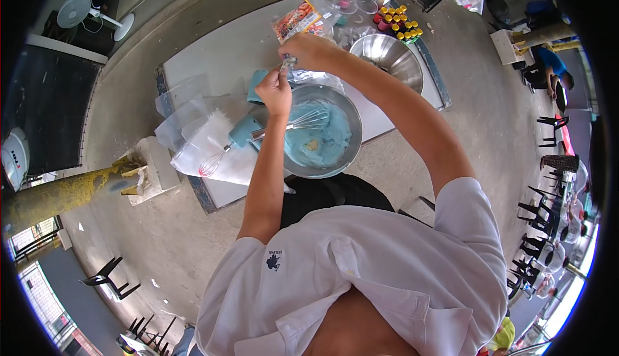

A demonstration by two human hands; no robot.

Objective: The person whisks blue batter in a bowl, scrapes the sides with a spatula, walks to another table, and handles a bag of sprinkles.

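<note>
Above the far left rim of a metal bowl (356,114), my left hand (275,90) and my right hand (305,52) meet, both pinching a small crumpled clear plastic piece (288,62). Blue cream (338,136) with a pale yellowish lump (312,145) fills the bowl. A wire whisk (309,120) rests in the cream, its metal handle over the left rim, partly behind my left forearm. Left of the bowl lies a light-blue hand mixer (243,131) with a whisk attachment (213,161) on white plastic sheets (217,138).
An empty steel bowl (406,63) stands at the table's right. Small yellow-capped bottles (396,22), a bag of colourful candies (297,20) and clear plastic cups (366,5) lie at the far side. A yellow pole (63,196) stands left of the table (193,58).
</note>
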